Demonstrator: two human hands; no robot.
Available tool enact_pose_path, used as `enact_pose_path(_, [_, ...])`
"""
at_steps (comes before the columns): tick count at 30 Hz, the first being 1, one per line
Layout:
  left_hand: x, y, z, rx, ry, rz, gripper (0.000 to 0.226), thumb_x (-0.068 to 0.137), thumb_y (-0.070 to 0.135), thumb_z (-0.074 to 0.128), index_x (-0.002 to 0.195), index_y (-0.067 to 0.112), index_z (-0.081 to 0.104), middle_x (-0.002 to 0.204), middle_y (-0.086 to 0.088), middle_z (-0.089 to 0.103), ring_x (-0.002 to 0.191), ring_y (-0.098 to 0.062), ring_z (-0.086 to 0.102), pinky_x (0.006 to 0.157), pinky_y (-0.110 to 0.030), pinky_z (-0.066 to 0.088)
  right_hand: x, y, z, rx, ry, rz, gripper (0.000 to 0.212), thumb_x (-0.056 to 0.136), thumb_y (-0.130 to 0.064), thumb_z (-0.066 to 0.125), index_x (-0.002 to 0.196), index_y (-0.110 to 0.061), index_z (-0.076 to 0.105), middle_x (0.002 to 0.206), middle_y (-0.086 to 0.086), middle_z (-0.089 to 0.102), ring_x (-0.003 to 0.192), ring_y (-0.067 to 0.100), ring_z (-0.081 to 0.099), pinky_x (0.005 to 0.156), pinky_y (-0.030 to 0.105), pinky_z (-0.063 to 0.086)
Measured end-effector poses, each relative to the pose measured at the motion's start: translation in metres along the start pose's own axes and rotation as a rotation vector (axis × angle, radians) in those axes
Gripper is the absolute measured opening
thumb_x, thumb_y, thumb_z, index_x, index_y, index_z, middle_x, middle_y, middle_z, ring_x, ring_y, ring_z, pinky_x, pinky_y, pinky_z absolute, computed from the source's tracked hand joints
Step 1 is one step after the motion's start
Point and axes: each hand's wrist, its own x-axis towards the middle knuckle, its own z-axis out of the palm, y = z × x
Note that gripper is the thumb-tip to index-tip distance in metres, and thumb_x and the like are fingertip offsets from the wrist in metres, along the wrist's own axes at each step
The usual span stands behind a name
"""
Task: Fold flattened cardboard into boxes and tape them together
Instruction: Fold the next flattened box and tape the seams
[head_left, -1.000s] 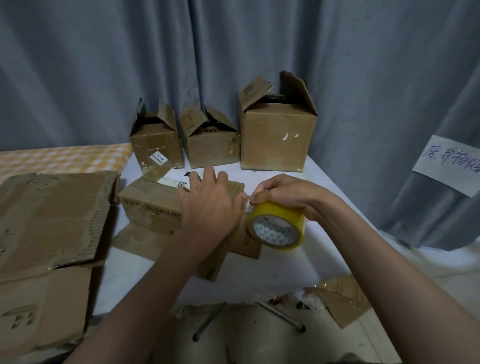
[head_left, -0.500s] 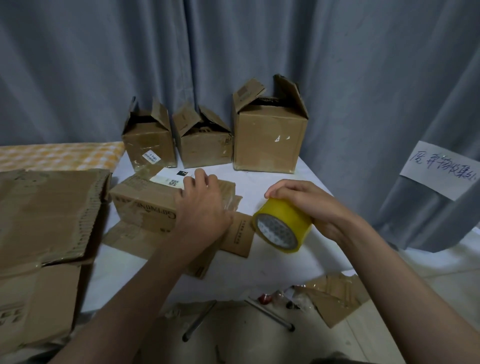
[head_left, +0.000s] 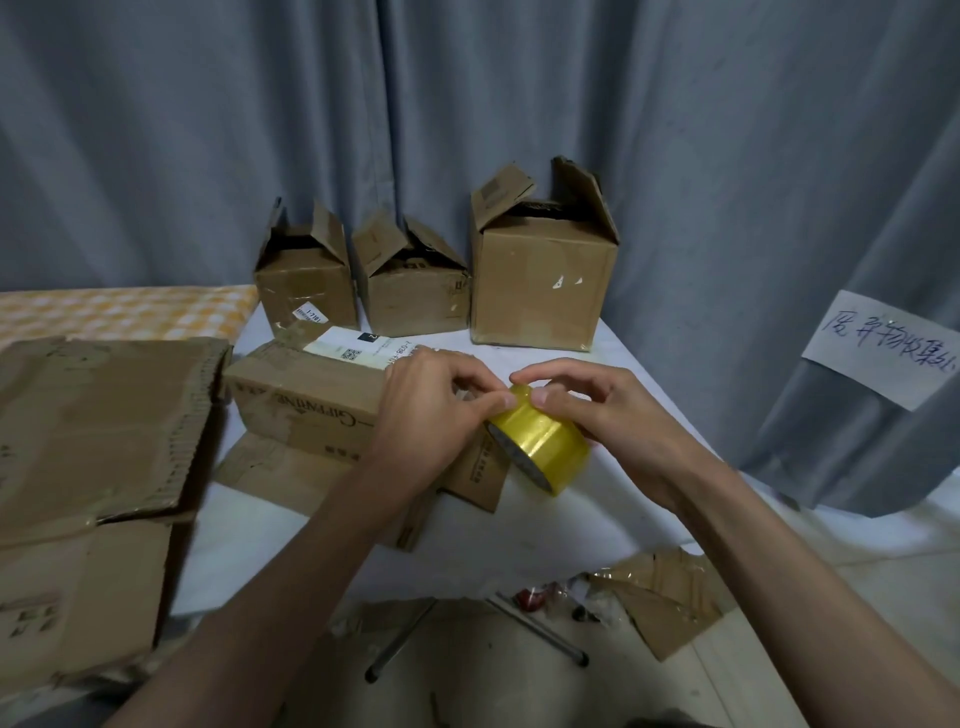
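Note:
A yellow tape roll (head_left: 543, 449) is held tilted just above the white table (head_left: 291, 535). My right hand (head_left: 602, 415) grips it from the right. My left hand (head_left: 431, 415) has its thumb and forefinger pinched at the roll's top edge, right beside the right thumb. Behind and under the left hand lies a folded brown box (head_left: 306, 400) on its side, with printed lettering, a white label on top and its flaps spread flat on the table.
Three assembled boxes with open top flaps (head_left: 306, 275) (head_left: 415, 283) (head_left: 540, 275) stand at the table's back edge against a grey curtain. Flattened cardboard sheets (head_left: 98, 421) are stacked on the left. Cardboard scraps (head_left: 660, 597) and metal rods (head_left: 540, 631) lie on the floor.
My left hand has lifted off the box and come across to the tape roll, pinching its top edge. My right hand has turned the roll and brought it closer to the box.

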Motion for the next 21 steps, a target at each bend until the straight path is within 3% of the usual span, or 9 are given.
enact_pose_path(2, [-0.001,0.002,0.002,0.053,0.055,-0.009,0.002,0.078,0.026,0.080,0.076,0.026,0.078,0.075,0.013,0.072,0.078,-0.005,0.061,0.082,-0.036,0.047,0.000,0.001,0.002,0.008,-0.006,0.003,0.020,0.095,-0.025,0.067,0.113,-0.030,0.074,0.087,0.003,0.059,0.082,0.000,0.058,0.076,0.011,0.043])
enact_pose_path(4, [-0.002,0.003,0.004,0.153,0.109,-0.002,0.004,0.081,0.028,0.077,0.078,0.026,0.077,0.081,0.013,0.072,0.091,-0.013,0.060,0.092,-0.039,0.039,-0.001,0.003,0.005,0.034,-0.024,0.048,0.032,0.094,-0.022,0.068,0.125,-0.031,0.068,0.090,0.001,0.061,0.087,0.002,0.061,0.084,0.019,0.044])
enact_pose_path(7, [-0.004,0.002,0.006,0.273,0.154,0.026,0.005,0.084,0.030,0.073,0.082,0.026,0.074,0.086,0.012,0.071,0.098,-0.013,0.054,0.083,-0.029,0.024,-0.001,0.008,0.012,0.057,-0.051,0.116,0.046,0.091,-0.015,0.071,0.134,-0.027,0.058,0.086,-0.003,0.062,0.084,0.003,0.064,0.083,0.021,0.044])
enact_pose_path(12, [-0.009,0.005,0.007,0.291,0.213,0.144,0.005,0.083,0.028,0.074,0.082,0.024,0.073,0.088,0.012,0.070,0.096,-0.012,0.051,0.080,-0.026,0.019,0.000,0.006,0.012,0.052,0.061,0.064,0.035,0.087,-0.007,0.074,0.112,-0.030,0.064,0.076,0.006,0.058,0.075,0.022,0.054,0.075,0.033,0.044])
enact_pose_path(16, [-0.015,0.013,0.010,0.275,0.237,0.302,0.006,0.080,0.027,0.077,0.076,0.025,0.073,0.079,0.016,0.067,0.089,-0.008,0.048,0.080,-0.026,0.020,0.000,0.007,0.012,-0.087,0.166,-0.035,0.023,0.089,-0.011,0.072,0.096,-0.031,0.065,0.076,0.016,0.056,0.070,0.021,0.048,0.066,0.035,0.041])
enact_pose_path(19, [-0.015,0.015,0.008,0.184,0.270,0.251,0.006,0.079,0.029,0.078,0.075,0.029,0.074,0.078,0.019,0.067,0.088,-0.006,0.050,0.083,-0.028,0.024,-0.002,0.006,0.008,-0.110,0.146,-0.101,0.017,0.090,-0.010,0.070,0.092,-0.025,0.063,0.086,0.028,0.057,0.075,0.033,0.051,0.067,0.036,0.040])
enact_pose_path(21, [-0.011,0.012,0.004,0.065,0.279,0.137,0.007,0.079,0.029,0.079,0.075,0.034,0.074,0.078,0.020,0.068,0.090,-0.008,0.056,0.091,-0.033,0.033,-0.003,0.005,0.005,-0.107,0.130,-0.134,0.017,0.091,-0.010,0.070,0.093,-0.023,0.060,0.081,0.020,0.058,0.074,0.029,0.052,0.067,0.034,0.041])
